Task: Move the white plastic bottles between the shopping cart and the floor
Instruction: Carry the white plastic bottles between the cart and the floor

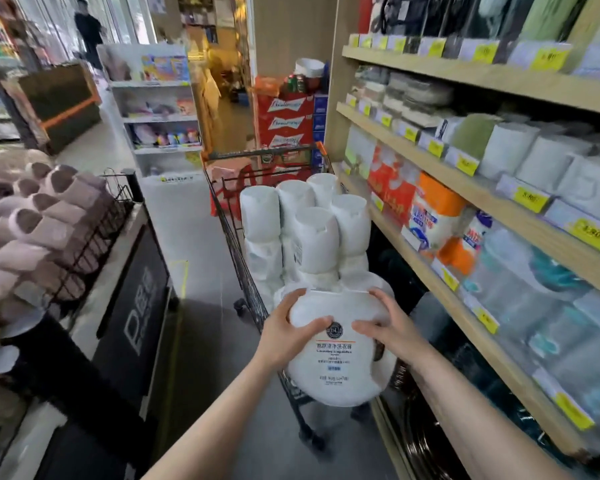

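Observation:
I hold a white plastic bottle [336, 372] with a printed label between both hands, above the near end of the black wire shopping cart [232, 237]. My left hand [288, 332] grips its left upper side, and my right hand [385, 329] grips its right upper side. Inside the cart stand several more white plastic bottles [314, 237], stacked in two layers. The cart's near rim is hidden behind the held bottle.
Wooden shelves [499, 209] with packaged goods and yellow price tags run along the right. A display of slippers [32, 216] stands on the left. Red beer cases [284, 123] are stacked beyond the cart. A person [89, 29] stands far back left. Grey floor [205, 323] lies left of the cart.

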`<state>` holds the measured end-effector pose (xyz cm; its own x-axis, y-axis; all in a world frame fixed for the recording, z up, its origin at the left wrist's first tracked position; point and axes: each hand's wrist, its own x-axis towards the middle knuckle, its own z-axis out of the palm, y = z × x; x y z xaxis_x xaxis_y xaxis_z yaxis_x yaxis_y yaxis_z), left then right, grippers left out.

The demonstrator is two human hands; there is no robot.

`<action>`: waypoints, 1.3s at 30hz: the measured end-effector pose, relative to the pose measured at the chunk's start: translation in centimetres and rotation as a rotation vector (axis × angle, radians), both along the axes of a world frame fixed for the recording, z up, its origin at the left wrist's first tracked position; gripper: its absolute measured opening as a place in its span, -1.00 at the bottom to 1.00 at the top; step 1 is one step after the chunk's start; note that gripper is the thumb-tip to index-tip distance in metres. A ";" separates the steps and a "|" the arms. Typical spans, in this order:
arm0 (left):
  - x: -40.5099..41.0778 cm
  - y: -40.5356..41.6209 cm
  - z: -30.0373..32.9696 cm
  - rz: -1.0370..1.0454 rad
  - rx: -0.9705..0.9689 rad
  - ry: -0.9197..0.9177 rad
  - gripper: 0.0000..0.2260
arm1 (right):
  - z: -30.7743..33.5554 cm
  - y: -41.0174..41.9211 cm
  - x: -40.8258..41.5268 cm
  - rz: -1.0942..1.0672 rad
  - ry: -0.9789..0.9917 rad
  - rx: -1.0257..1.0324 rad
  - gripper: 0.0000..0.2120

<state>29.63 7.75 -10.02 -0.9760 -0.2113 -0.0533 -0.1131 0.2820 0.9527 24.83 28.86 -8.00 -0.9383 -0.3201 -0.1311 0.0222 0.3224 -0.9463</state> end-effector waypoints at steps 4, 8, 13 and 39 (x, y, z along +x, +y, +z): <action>-7.5 -1.0 -0.5 -0.159 -0.030 0.036 -0.19 | 0.0 0.1 -5.9 -0.012 0.077 0.044 -0.23; -13.2 -0.9 -0.4 -0.298 -0.036 0.057 -0.16 | 0.9 1.0 -10.4 -0.021 0.105 0.105 -0.24; -17.8 1.1 0.6 -0.319 -0.077 0.187 -0.23 | 2.7 3.2 -15.4 0.042 0.075 0.203 -0.29; -23.8 5.5 -3.3 -0.064 -0.537 0.233 -0.08 | -0.8 6.1 -28.6 0.334 0.221 0.372 -0.24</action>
